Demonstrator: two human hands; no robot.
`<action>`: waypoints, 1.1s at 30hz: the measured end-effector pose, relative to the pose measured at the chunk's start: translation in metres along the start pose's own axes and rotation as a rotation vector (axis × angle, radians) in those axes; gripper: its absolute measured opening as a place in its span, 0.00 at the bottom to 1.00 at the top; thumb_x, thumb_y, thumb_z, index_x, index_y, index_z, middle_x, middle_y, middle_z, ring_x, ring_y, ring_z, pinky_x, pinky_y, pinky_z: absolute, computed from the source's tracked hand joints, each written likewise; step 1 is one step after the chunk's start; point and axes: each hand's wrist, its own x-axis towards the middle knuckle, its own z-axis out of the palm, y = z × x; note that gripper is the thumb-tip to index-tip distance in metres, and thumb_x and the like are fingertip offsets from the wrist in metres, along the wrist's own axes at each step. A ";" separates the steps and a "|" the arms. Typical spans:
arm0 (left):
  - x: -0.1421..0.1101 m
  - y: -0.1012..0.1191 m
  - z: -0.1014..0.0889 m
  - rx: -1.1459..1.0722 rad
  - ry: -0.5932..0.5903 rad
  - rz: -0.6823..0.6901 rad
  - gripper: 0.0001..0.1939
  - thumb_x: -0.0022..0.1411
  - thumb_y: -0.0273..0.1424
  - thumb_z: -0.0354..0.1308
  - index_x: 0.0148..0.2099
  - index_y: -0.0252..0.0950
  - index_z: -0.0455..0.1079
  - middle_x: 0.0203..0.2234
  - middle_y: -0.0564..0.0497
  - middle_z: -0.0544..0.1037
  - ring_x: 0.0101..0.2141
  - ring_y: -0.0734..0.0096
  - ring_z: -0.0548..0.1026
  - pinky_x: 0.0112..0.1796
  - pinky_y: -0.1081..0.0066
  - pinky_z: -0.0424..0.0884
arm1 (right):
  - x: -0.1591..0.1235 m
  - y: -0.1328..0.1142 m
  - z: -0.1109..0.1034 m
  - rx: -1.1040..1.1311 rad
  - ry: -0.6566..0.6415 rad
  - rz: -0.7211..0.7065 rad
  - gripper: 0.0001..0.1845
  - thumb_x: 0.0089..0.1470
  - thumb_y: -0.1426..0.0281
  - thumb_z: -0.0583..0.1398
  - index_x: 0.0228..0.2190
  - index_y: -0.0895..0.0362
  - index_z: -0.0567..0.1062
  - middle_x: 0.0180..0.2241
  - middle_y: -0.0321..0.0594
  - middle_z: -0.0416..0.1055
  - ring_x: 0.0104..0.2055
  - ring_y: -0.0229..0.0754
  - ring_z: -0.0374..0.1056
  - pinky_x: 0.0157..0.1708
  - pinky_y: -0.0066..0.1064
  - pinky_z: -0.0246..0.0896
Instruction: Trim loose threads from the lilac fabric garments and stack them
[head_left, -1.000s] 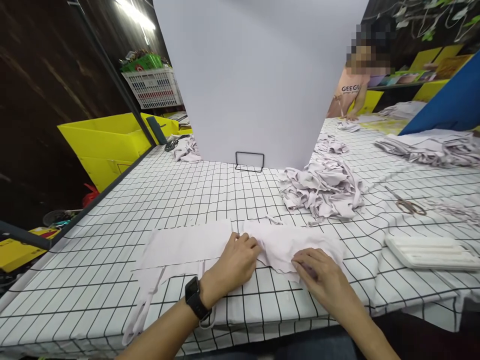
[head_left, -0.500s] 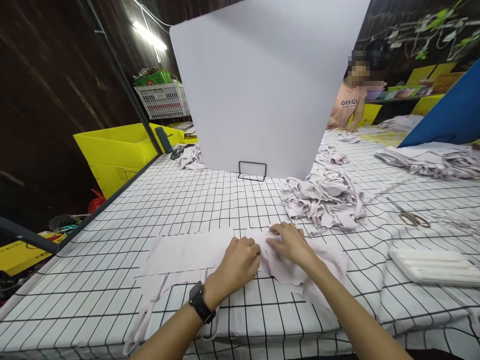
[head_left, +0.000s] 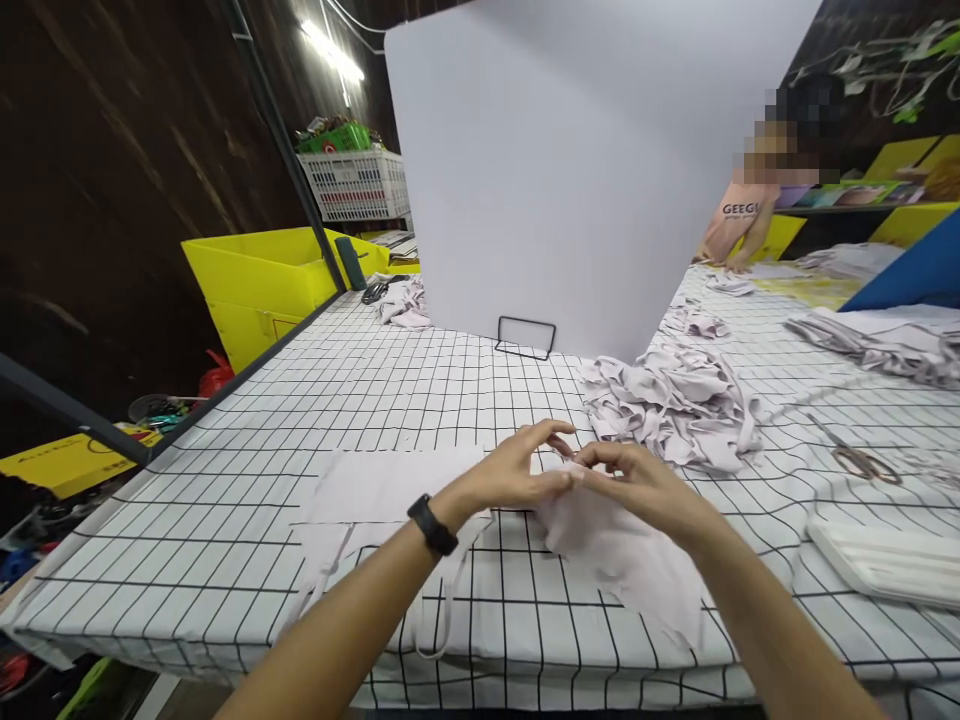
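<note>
A pale pinkish-grey cloth garment piece [head_left: 622, 560] with thin straps lies across the checked table cover. Its left part [head_left: 397, 485] is spread flat, and the right part hangs in soft folds. My left hand [head_left: 525, 468], a black watch band on its wrist, grips the cloth's upper edge with thumb and fingers. Close against it, my right hand [head_left: 645, 485] pinches the same edge. Both thumb tips nearly meet there, and the fingers partly hide the gripped spot.
A crumpled cloth pile [head_left: 675, 400] lies just beyond my right hand. Scissors [head_left: 862, 462] and a white tray-like object [head_left: 885, 560] are farther right. A large white board [head_left: 570, 180] stands ahead on a wire stand [head_left: 525, 338]. Another person [head_left: 742, 215] works at the far right.
My left hand has opened from a fist and moved right, up to my right hand. The cloth's edge is now lifted between both hands. The view has shifted slightly left.
</note>
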 end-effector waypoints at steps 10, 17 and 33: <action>0.034 0.081 -0.018 -0.371 -0.462 0.152 0.15 0.64 0.43 0.63 0.35 0.36 0.72 0.31 0.53 0.69 0.34 0.73 0.66 0.38 0.70 0.62 | -0.050 -0.065 -0.074 0.264 -0.083 -0.017 0.15 0.57 0.55 0.66 0.29 0.54 0.80 0.26 0.36 0.70 0.30 0.39 0.65 0.29 0.29 0.63; 0.028 0.107 -0.004 -0.503 -0.429 0.214 0.10 0.68 0.39 0.59 0.40 0.36 0.70 0.35 0.53 0.68 0.38 0.73 0.67 0.42 0.71 0.64 | -0.063 -0.084 -0.092 0.228 0.018 -0.035 0.14 0.54 0.56 0.69 0.28 0.53 0.80 0.25 0.36 0.73 0.30 0.39 0.67 0.29 0.27 0.64; -0.013 0.098 0.029 -0.816 -0.021 -0.284 0.26 0.56 0.54 0.67 0.37 0.33 0.76 0.30 0.52 0.74 0.30 0.74 0.67 0.33 0.72 0.63 | -0.084 -0.090 -0.056 0.630 0.613 0.066 0.17 0.37 0.54 0.77 0.27 0.51 0.84 0.28 0.40 0.76 0.32 0.42 0.70 0.28 0.27 0.70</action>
